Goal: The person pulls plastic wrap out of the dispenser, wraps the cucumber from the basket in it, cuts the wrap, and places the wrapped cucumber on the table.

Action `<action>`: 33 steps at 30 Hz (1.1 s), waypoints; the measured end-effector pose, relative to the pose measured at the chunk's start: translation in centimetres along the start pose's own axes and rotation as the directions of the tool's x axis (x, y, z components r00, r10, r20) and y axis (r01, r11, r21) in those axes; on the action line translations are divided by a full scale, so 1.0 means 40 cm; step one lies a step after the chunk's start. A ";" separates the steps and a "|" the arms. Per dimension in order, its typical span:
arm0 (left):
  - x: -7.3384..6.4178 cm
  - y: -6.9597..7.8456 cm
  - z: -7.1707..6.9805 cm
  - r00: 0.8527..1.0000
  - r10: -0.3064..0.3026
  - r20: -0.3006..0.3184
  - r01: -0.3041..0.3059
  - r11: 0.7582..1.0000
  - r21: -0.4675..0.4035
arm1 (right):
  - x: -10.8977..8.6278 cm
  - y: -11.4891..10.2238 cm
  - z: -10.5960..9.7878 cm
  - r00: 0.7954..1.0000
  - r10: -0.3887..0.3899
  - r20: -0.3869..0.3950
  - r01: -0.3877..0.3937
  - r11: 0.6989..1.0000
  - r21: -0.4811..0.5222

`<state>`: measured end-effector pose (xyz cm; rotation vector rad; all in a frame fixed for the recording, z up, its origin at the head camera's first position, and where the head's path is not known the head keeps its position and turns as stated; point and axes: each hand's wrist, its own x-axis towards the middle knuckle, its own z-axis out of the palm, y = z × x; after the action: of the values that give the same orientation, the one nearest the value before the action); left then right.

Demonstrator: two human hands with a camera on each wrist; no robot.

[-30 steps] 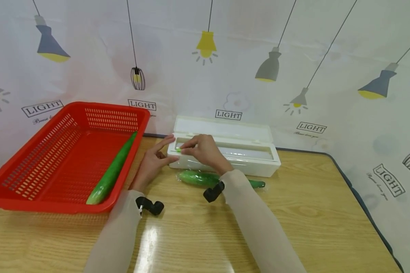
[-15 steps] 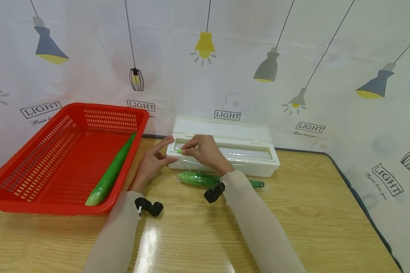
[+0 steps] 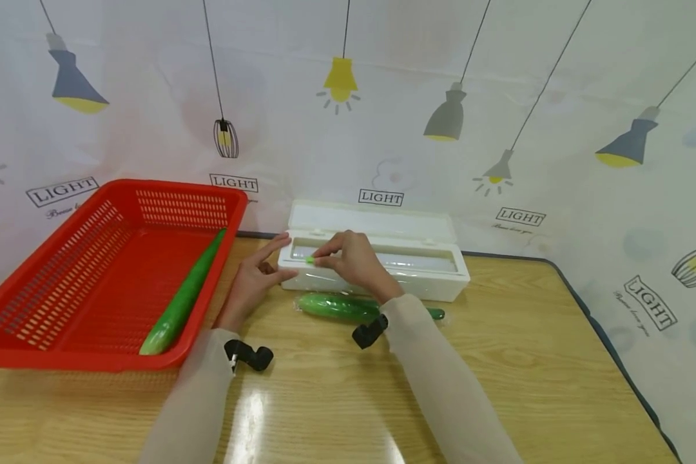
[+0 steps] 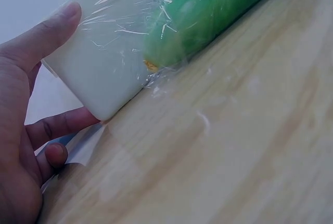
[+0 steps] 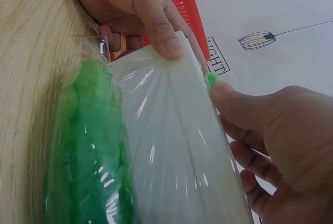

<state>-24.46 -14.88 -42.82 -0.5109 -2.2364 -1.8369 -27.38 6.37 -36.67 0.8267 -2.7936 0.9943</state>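
Note:
A white cling film dispenser [image 3: 426,287] stands at the back of the table, lid raised. Its film roll [image 3: 420,262] shows through the long top opening. My left hand [image 3: 252,283] grips the dispenser's left end, thumb on the front face, other fingers spread around the end. Between thumb and forefinger my right hand [image 3: 356,261] pinches a small green slide cutter [image 3: 310,260] on the top edge, near the left end. Clear film [image 5: 143,99] drapes down the front face and reaches a film-covered cucumber [image 3: 330,306], which lies along the dispenser's front.
A red plastic basket [image 3: 122,270] stands at the left of the table, with a bare cucumber [image 3: 185,296] leaning along its right side. Behind the dispenser rises a lamp-patterned wall covering [image 3: 301,116]. The wooden table [image 3: 528,361] stretches right and forward.
My right hand has slid the green cutter slightly to the right along the dispenser's edge. My left hand keeps its hold on the end. The head view has shifted a little.

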 end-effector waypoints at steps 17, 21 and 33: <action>-0.004 -0.002 0.000 1.000 0.001 0.000 -0.001 1.000 -0.006 | -0.012 0.027 -0.009 0.997 -0.071 -0.005 0.070 0.997 -0.043; -0.006 -0.004 0.001 1.000 0.003 -0.002 -0.003 1.000 0.000 | -0.016 0.031 -0.011 0.997 -0.075 -0.009 0.074 0.997 -0.038; -0.004 -0.005 0.000 1.000 0.002 -0.011 -0.001 1.000 0.013 | -0.026 0.038 -0.022 0.998 -0.066 -0.009 0.065 0.997 -0.033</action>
<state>-24.39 -14.93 -43.09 -0.4989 -2.2386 -1.8190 -27.36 8.39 -37.08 0.9001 -2.7472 0.9374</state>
